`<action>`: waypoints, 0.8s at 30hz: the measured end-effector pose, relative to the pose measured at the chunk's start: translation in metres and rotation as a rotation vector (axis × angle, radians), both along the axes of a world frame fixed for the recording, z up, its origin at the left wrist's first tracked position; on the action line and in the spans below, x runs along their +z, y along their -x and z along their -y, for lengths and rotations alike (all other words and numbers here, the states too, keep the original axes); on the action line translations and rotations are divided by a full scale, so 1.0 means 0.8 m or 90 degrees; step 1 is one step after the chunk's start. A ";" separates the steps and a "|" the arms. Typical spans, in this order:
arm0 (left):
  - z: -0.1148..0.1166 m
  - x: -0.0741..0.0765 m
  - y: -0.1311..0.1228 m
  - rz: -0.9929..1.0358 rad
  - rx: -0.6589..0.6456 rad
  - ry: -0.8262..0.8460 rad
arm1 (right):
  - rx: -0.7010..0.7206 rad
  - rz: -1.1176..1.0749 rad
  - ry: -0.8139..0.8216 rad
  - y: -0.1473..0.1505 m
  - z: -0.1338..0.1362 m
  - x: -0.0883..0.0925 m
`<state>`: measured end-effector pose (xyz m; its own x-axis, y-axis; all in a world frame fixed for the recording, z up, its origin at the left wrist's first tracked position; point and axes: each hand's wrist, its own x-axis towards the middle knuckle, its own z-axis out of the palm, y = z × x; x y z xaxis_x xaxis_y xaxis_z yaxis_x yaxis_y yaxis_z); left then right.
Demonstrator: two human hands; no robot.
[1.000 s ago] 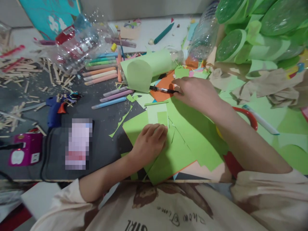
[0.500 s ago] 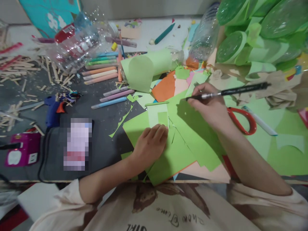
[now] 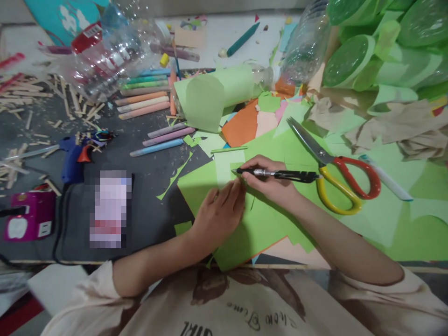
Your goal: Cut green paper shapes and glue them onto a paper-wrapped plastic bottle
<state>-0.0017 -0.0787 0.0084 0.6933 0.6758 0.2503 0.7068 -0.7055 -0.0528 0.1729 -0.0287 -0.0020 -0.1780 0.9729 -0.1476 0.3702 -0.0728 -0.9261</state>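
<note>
over green paper (image 3: 268, 228), the right hand (image 3: 275, 192) clamps a pen (image 3: 296, 176) crosswise, tip pointing left.

Cream shirt (image 3: 175, 303); loose short sleeves (image 3: 89, 291); brown print (image 3: 210, 285) and dark lettering (image 3: 269, 319)

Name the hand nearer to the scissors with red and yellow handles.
Right. The right hand, holding a pen, is just left of the scissors; the left hand is farther left, resting on the green paper.

A black pen (image 3: 293, 176) is pointing left over pale-green paper (image 3: 223, 164), which is lying on a brighter green sheet (image 3: 268, 225).
</note>
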 end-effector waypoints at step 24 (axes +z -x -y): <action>0.003 0.001 0.001 -0.058 -0.002 0.048 | -0.018 -0.024 -0.060 -0.001 0.006 -0.010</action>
